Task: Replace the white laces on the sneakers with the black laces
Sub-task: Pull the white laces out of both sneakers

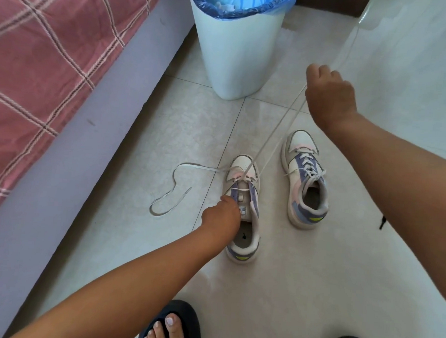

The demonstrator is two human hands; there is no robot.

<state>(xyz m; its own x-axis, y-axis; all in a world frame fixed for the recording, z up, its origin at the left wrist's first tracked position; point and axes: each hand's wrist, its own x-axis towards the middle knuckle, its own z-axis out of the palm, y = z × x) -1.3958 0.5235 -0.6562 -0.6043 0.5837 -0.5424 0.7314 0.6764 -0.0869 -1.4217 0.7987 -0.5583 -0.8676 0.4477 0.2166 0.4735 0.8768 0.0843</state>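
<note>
Two white, lilac and pink sneakers stand on the tiled floor. My left hand (222,215) grips the tongue area of the left sneaker (243,211), holding it down. My right hand (329,94) is raised above the floor and grips the white lace (272,135), which runs taut in two strands from the sneaker's lowest eyelets up to the hand. The lace's other end lies looped on the floor to the left of the shoe. The right sneaker (305,178) still has its white lace threaded through. A small black piece (382,221), possibly a black lace, shows beside my right forearm.
A white bin (236,48) with a blue liner stands just beyond the shoes. A bed with a pink checked cover (41,63) runs along the left. My feet in dark slippers (180,321) are at the bottom edge.
</note>
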